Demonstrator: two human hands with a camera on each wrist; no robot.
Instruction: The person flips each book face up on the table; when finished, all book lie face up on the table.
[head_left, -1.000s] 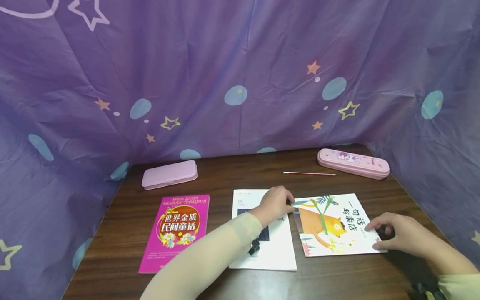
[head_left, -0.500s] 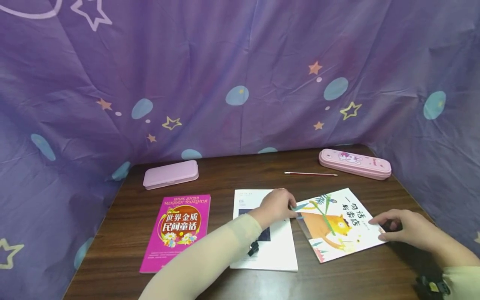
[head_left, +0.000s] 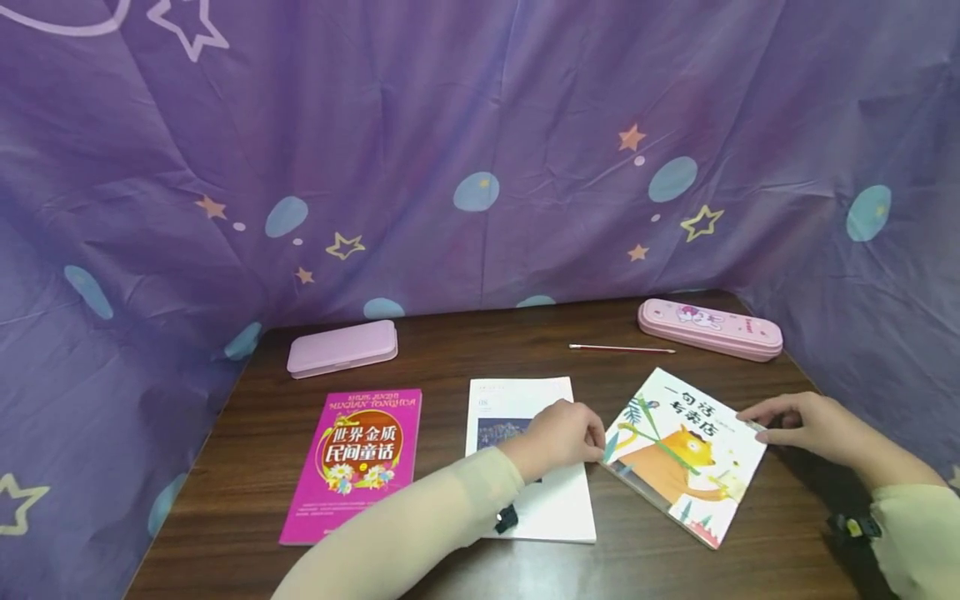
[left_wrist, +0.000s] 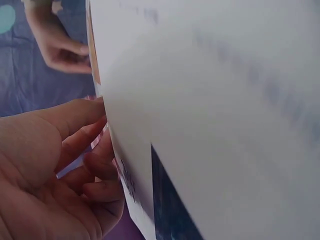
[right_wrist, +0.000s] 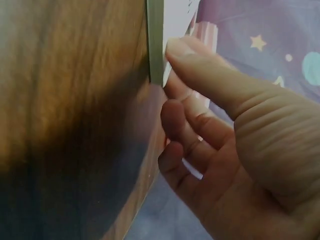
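Note:
A picture book point(head_left: 678, 454) with an orange bear on its white cover lies turned at an angle at the right of the table. My right hand point(head_left: 806, 429) pinches its right corner between thumb and fingers; in the right wrist view the thumb point(right_wrist: 200, 70) lies on the cover at the corner. My left hand point(head_left: 558, 437) reaches across a white book point(head_left: 555, 508) and grips the picture book's left corner with curled fingers. The left wrist view shows the left hand point(left_wrist: 65, 165) partly behind the white book's edge, the fingertips hidden.
A magenta book point(head_left: 307, 508) lies at the left, partly behind my left sleeve. Behind stand a plain pink case point(head_left: 341, 348) at the left and a pink rabbit-printed pencil case point(head_left: 708, 329) at the right. A thin pencil point(head_left: 622, 348) lies between them. Purple cloth point(head_left: 420, 167) surrounds the table.
The picture book has turned counterclockwise, its lettered top edge swinging to the back. My right hand has moved slightly up with its corner, while my left hand has shifted slightly right and nearer.

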